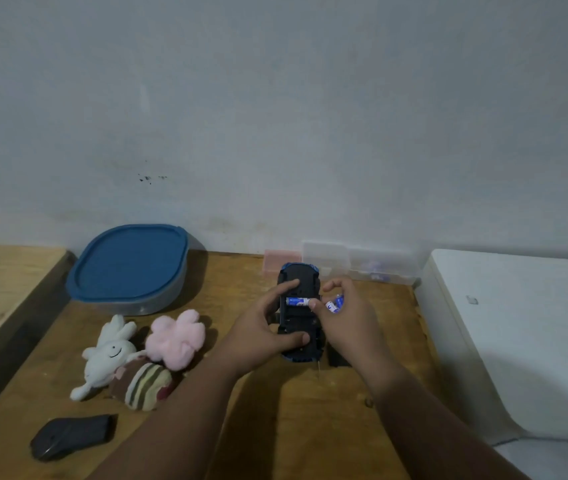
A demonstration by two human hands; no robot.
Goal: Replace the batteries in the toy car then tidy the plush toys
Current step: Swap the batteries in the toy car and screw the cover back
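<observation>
The toy car [299,317] lies belly-up on the counter [293,427] with its battery bay open. The left hand [261,337] has its grip closed round the chassis. The right hand [341,317] presses 1 blue battery [297,301] into the bay while its grip pinches spare cells [335,304], seemingly 2. The swap looks about midway, and the black cover [338,356] is still off. The 3 plush toys [109,355] lie untidied near 1 lidded container [130,268].

A pale, stained wall [275,98] rises behind the wooden counter [293,410]. A white unit [517,341] sits at its right edge, in dim light.
</observation>
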